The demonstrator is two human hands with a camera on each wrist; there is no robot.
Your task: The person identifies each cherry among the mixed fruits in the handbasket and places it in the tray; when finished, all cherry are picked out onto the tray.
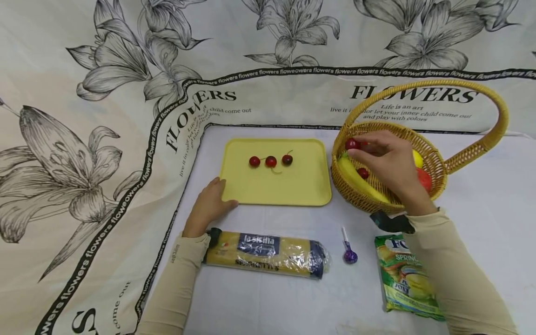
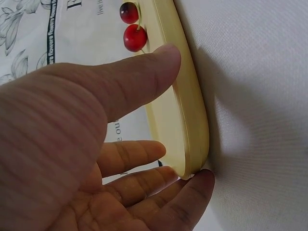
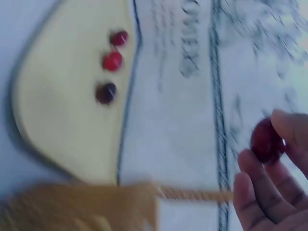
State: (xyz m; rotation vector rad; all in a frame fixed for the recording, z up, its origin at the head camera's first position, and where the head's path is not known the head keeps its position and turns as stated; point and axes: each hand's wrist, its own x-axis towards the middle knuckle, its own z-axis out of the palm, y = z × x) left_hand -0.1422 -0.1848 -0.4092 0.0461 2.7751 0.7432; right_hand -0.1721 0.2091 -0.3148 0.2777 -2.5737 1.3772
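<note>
Between thumb and fingertips my right hand (image 1: 390,158) pinches a dark red cherry (image 3: 267,141), held over the left part of the wicker basket (image 1: 439,186). Inside the basket lie a banana (image 1: 358,179), another cherry (image 1: 363,173), a red fruit (image 1: 424,179) and a yellow one (image 1: 417,158), partly hidden behind the hand. On the yellow tray (image 1: 276,190) three cherries (image 1: 271,161) with stems sit in a row. My left hand (image 1: 211,204) rests at the tray's near left corner; its thumb lies on the rim and its fingers reach loosely along the side.
A spaghetti pack (image 1: 268,255) lies in front of the tray. To its right are a purple-wrapped lollipop (image 1: 350,256) and a green packet (image 1: 404,284), partly covered by my right sleeve (image 1: 460,274). The basket's tall handle (image 1: 500,107) arches up at the right.
</note>
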